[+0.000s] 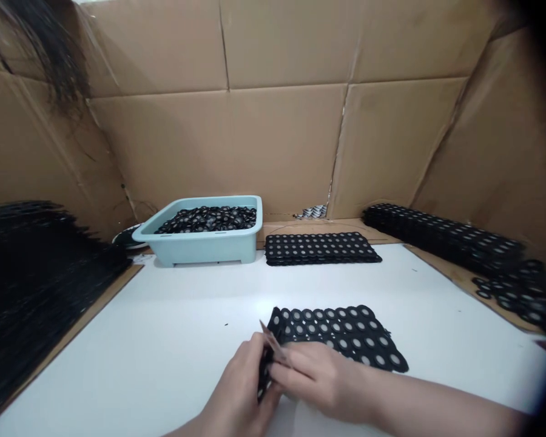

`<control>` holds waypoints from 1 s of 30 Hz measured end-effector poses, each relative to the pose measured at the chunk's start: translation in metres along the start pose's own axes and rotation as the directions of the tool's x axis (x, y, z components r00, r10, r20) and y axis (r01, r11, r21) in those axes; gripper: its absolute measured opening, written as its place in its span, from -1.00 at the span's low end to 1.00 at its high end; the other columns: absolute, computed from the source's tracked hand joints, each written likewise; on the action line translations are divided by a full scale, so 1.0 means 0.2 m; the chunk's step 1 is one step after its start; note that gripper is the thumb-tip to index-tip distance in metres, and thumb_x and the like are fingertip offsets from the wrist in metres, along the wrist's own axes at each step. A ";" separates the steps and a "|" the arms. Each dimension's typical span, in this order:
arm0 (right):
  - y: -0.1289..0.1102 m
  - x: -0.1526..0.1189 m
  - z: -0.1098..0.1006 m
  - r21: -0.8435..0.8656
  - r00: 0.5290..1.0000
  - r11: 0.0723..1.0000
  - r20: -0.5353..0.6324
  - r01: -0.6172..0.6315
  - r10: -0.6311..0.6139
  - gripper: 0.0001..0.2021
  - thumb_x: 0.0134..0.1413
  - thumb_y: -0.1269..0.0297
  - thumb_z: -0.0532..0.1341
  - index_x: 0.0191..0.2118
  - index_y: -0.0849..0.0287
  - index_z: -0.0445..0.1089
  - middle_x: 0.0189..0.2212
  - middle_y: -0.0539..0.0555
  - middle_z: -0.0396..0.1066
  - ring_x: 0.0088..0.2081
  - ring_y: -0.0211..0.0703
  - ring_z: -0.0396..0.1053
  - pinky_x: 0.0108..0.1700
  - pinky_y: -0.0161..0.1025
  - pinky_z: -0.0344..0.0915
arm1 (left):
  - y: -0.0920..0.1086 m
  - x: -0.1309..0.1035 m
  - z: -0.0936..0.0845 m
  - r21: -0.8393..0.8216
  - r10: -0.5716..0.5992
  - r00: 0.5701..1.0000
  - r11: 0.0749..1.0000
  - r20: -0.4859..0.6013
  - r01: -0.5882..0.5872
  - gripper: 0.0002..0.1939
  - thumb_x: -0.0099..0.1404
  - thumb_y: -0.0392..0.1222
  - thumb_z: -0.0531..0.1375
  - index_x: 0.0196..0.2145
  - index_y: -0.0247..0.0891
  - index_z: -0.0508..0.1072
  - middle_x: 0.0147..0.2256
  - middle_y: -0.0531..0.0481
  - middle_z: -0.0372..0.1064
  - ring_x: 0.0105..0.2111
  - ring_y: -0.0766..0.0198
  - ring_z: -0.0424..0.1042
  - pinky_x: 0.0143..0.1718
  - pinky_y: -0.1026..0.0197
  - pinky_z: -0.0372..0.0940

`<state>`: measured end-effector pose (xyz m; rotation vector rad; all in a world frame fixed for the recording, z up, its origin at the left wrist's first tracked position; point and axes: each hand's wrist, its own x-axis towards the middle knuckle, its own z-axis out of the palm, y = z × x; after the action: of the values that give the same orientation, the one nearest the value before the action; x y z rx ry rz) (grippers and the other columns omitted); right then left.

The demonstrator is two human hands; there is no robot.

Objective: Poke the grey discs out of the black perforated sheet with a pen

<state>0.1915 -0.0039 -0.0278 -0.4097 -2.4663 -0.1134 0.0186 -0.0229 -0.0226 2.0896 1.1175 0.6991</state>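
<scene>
So the black mat of linked discs [346, 328] is lying flat on the white bench [173, 340], on the near side, with its left end curling up into the fingers. I'm guessing it's going to be feeling pretty light and floppy, since that end is bending so easily. Doesn't seem like a breakable thing, but the joins between discs are looking like the weak spots, so I'd be pinching over whole discs near the edge and not be yanking on one join. If it's being lifted, taking two corners would be smarter, as one corner would probably be letting the rest sag. Can't tell if the surface is slippery.

The left hand [236, 379] is pinching the curled end between thumb and fingers, pretty narrow. The right hand [316, 373] is closing around a slim pointed tool [273, 341], fingertips right up against that same end. The tool is blurring, so I can't say exactly what it is.

Looks-wise, the mat is showing rows of round black discs with pale grey centres, a scalloped outline and tiny gaps where the white is peeking through. Behind it a stack of similar mats [321, 249] is sitting just beside a pale blue tub [209, 249] that's holding loose black discs [209, 220].
</scene>
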 end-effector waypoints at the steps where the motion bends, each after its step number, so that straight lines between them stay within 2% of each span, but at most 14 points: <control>1: 0.01 0.00 0.00 -0.049 0.998 0.997 0.026 0.060 -0.059 -0.80 0.06 0.49 0.03 -0.17 0.39 0.26 -0.44 0.11 0.32 -0.41 -0.24 0.24 -0.42 -0.32 0.26 | 0.00 0.00 -0.01 -0.009 0.013 1.000 1.000 0.014 -0.013 -0.77 0.15 -0.30 0.01 -0.20 -0.20 0.11 -0.27 -0.09 0.24 -0.27 0.20 0.27 -0.23 0.17 0.21; 7: 0.07 0.01 -0.03 -0.193 0.993 0.977 -0.054 0.092 -0.104 -0.80 0.07 0.46 0.00 -0.23 0.40 0.31 -0.49 0.10 0.32 -0.41 -0.22 0.26 -0.41 -0.31 0.29 | 0.01 0.02 -0.06 -0.132 -0.009 0.998 0.991 0.057 0.016 -0.77 0.21 -0.22 -0.02 -0.14 -0.19 0.13 -0.28 -0.06 0.28 -0.29 0.22 0.30 -0.23 0.20 0.23; 9: 0.12 -0.03 -0.13 -0.175 0.994 0.983 -0.100 -0.062 0.045 -0.77 0.12 0.40 -0.07 -0.28 0.29 0.32 -0.51 0.05 0.32 -0.46 -0.26 0.27 -0.43 -0.33 0.29 | -0.04 0.04 -0.10 -0.169 -0.089 0.996 0.982 -0.005 0.086 -0.79 0.21 -0.14 -0.01 -0.18 -0.18 0.18 -0.28 -0.05 0.30 -0.28 0.19 0.31 -0.24 0.19 0.24; 10: 0.16 -0.06 -0.21 -0.156 0.964 0.956 -0.139 -0.249 0.228 -0.74 0.14 0.37 -0.10 -0.32 0.21 0.32 -0.54 0.00 0.31 -0.50 -0.30 0.26 -0.43 -0.35 0.29 | -0.08 0.06 -0.12 -0.184 -0.151 0.987 0.973 -0.062 0.137 -0.79 0.20 -0.09 0.00 -0.20 -0.18 0.19 -0.27 -0.05 0.30 -0.25 0.16 0.32 -0.23 0.18 0.24; 12: 0.23 -0.17 -0.40 -0.208 0.884 0.867 -0.237 -0.452 0.404 -0.69 0.17 0.39 -0.17 -0.34 0.16 0.31 -0.65 -0.04 0.21 -0.61 -0.31 0.19 -0.47 -0.34 0.26 | -0.17 0.11 -0.16 -0.216 -0.323 0.934 0.933 -0.152 0.288 -0.70 0.12 -0.01 0.07 -0.20 -0.15 0.21 -0.18 -0.06 0.29 -0.17 0.09 0.30 -0.23 0.15 0.26; 14: 0.30 -0.32 -0.60 -0.250 0.781 0.760 -0.391 -0.600 0.488 -0.72 0.16 0.37 -0.15 -0.28 0.20 0.29 -0.63 -0.01 0.21 -0.59 -0.28 0.19 -0.45 -0.28 0.25 | -0.25 0.17 -0.19 -0.278 -0.465 0.853 0.873 -0.236 0.400 -0.61 0.02 0.03 0.15 -0.20 -0.15 0.25 -0.09 -0.06 0.26 -0.07 0.01 0.24 -0.21 0.12 0.27; 16: 0.37 -0.50 -0.77 -0.275 0.535 0.512 -0.699 -0.814 0.474 -0.82 0.09 0.29 0.00 -0.27 0.21 0.29 -0.51 0.06 0.29 -0.49 -0.23 0.26 -0.35 -0.25 0.26 | -0.28 0.21 -0.20 -0.368 -0.555 0.779 0.817 -0.292 0.444 -0.54 -0.05 0.03 0.20 -0.18 -0.16 0.27 -0.01 -0.06 0.20 0.00 -0.02 0.17 -0.19 0.12 0.27; 17: 0.40 -0.60 -0.84 -0.274 0.444 0.403 -0.787 -0.873 0.428 -0.82 0.06 0.27 0.03 -0.29 0.21 0.30 -0.44 0.10 0.32 -0.43 -0.20 0.28 -0.31 -0.23 0.25 | -0.28 0.22 -0.21 -0.421 -0.588 0.751 0.788 -0.302 0.448 -0.51 -0.07 0.03 0.22 -0.16 -0.16 0.28 0.02 -0.05 0.18 0.03 -0.02 0.14 -0.19 0.13 0.27; 19: 0.47 -0.81 -0.92 -0.286 0.357 0.239 -0.865 -0.928 0.353 -0.79 0.04 0.26 0.03 -0.27 0.24 0.32 -0.40 0.14 0.33 -0.38 -0.15 0.29 -0.25 -0.20 0.23 | -0.25 0.22 -0.21 -0.544 -0.641 0.718 0.717 -0.270 0.435 -0.48 -0.08 0.01 0.23 -0.13 -0.14 0.28 0.05 -0.04 0.15 0.03 0.02 0.15 -0.22 0.18 0.29; 20: 0.51 -0.91 -0.94 -0.289 0.334 0.177 -0.877 -0.941 0.346 -0.77 0.04 0.27 0.01 -0.27 0.26 0.32 -0.41 0.15 0.34 -0.37 -0.13 0.29 -0.24 -0.19 0.22 | -0.24 0.21 -0.21 -0.604 -0.658 0.716 0.675 -0.234 0.423 -0.48 -0.08 0.01 0.24 -0.13 -0.13 0.28 0.04 -0.03 0.17 0.01 0.04 0.18 -0.26 0.21 0.30; 23: 0.60 -1.18 -0.94 -0.352 0.320 0.044 -0.783 -0.935 0.533 -0.77 -0.03 0.32 0.02 -0.27 0.28 0.32 -0.36 0.21 0.35 -0.33 -0.07 0.28 -0.23 -0.16 0.21 | -0.20 0.21 -0.22 -0.703 -0.670 0.725 0.593 -0.160 0.392 -0.54 -0.07 -0.03 0.24 -0.16 -0.12 0.33 -0.06 0.01 0.28 -0.07 0.12 0.26 -0.37 0.33 0.29; 25: 0.63 -1.31 -0.92 -0.417 0.267 -0.070 -0.692 -0.906 0.671 -0.77 -0.09 0.32 0.06 -0.31 0.33 0.34 -0.43 0.25 0.35 -0.33 0.01 0.26 -0.23 -0.10 0.20 | -0.20 0.21 -0.23 -0.694 -0.659 0.733 0.606 -0.166 0.388 -0.59 -0.06 -0.05 0.24 -0.20 -0.14 0.35 -0.12 0.02 0.32 -0.10 0.16 0.28 -0.41 0.38 0.26; 27: 0.64 -1.36 -0.91 -0.449 0.235 -0.138 -0.676 -0.883 0.699 -0.78 -0.11 0.31 0.10 -0.35 0.34 0.35 -0.46 0.27 0.35 -0.22 0.11 0.22 -0.18 -0.04 0.17 | -0.21 0.21 -0.23 -0.666 -0.644 0.743 0.636 -0.180 0.390 -0.64 -0.05 -0.06 0.24 -0.25 -0.15 0.37 -0.20 0.04 0.36 -0.17 0.21 0.30 -0.44 0.41 0.24; 30: 0.61 -1.28 -0.90 -0.458 0.309 -0.087 -0.717 -0.885 0.625 -0.76 -0.07 0.28 0.10 -0.28 0.32 0.34 -0.26 0.29 0.35 -0.09 0.15 0.13 -0.11 -0.01 0.13 | -0.23 0.21 -0.22 -0.636 -0.610 0.764 0.678 -0.210 0.367 -0.73 -0.04 -0.10 0.23 -0.33 -0.17 0.37 -0.33 0.05 0.38 -0.29 0.26 0.32 -0.45 0.40 0.22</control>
<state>0.5275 0.0115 -0.0396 -2.0743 -1.2431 -0.8194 -0.0152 0.0449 -0.0221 1.0677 1.4191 1.0557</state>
